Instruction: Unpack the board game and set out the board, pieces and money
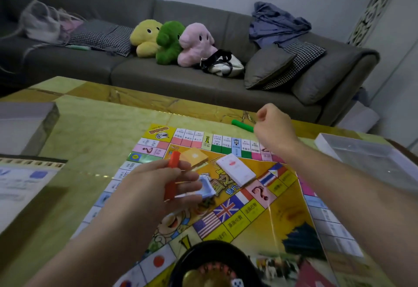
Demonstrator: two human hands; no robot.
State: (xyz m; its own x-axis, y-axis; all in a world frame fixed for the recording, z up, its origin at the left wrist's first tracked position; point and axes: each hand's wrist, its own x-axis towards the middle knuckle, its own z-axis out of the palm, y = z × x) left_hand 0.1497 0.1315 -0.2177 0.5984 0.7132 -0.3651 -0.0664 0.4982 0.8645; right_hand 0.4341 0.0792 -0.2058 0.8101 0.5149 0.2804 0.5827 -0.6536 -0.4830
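a: where's the red piece (pixel 171 174) right now?

b: in the left hand (pixel 156 187), fingers curled round it, held over the near-left part of the game board (pixel 246 212), which lies flat on the tabletop (pixel 90 133).

a: and the right hand (pixel 272 126)?

b: raised past the board's far edge, fingers curled in. whether it pinches anything i can't tell. a green piece (pixel 242 125) lies on the tabletop just beside it.

a: so what makes the step go well?

b: i'd set the red piece down clear of the orange card deck (pixel 195 156) and the white card deck (pixel 236 169) in the board's middle, and lower it gently so the board doesn't shift. the clear tray (pixel 371 157) sits at the right, a black spinner bowl (pixel 212 264) at the near edge.
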